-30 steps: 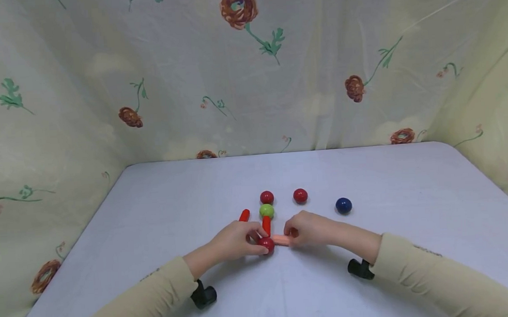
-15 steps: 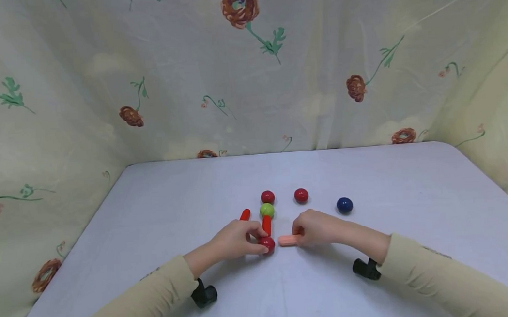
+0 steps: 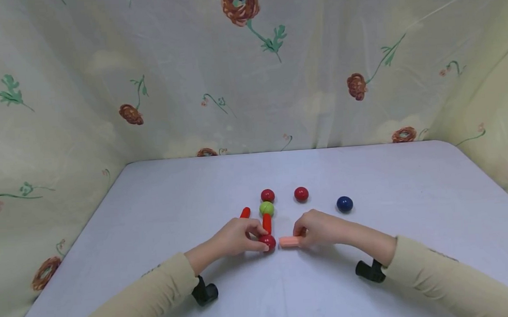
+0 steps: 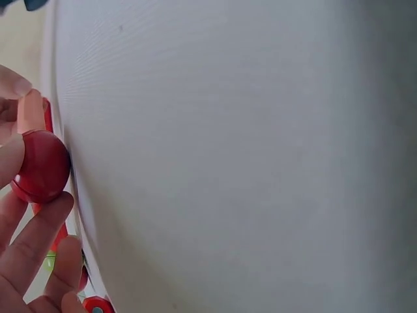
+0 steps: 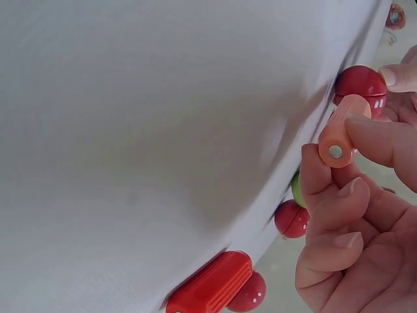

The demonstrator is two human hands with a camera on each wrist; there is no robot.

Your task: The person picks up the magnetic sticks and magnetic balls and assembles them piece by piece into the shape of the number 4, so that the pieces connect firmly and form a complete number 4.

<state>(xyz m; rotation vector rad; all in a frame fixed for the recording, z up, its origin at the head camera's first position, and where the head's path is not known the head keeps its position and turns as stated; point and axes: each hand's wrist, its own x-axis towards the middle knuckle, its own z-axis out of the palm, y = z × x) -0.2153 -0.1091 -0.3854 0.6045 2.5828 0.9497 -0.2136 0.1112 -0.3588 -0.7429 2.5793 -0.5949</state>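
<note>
Now the left hand (image 3: 236, 237) pinches the nearest red ball (image 3: 270, 243), the right hand (image 3: 321, 229) the peach rod (image 3: 288, 242) just beside it, well inside the table's far edge (image 3: 201, 160), seemingly a joining step, next wanting steady alignment.

- Passage: bench (image 3: 173, 192) at upper left of the head frame; lower centre, between the sleeves (image 3: 136, 296).
- Centre blocked: red stick (image 3: 267, 224), green ball (image 3: 267, 208).
- Only a narrow gap: held red ball (image 3: 267, 244) to pink stick (image 3: 288, 242).
</note>
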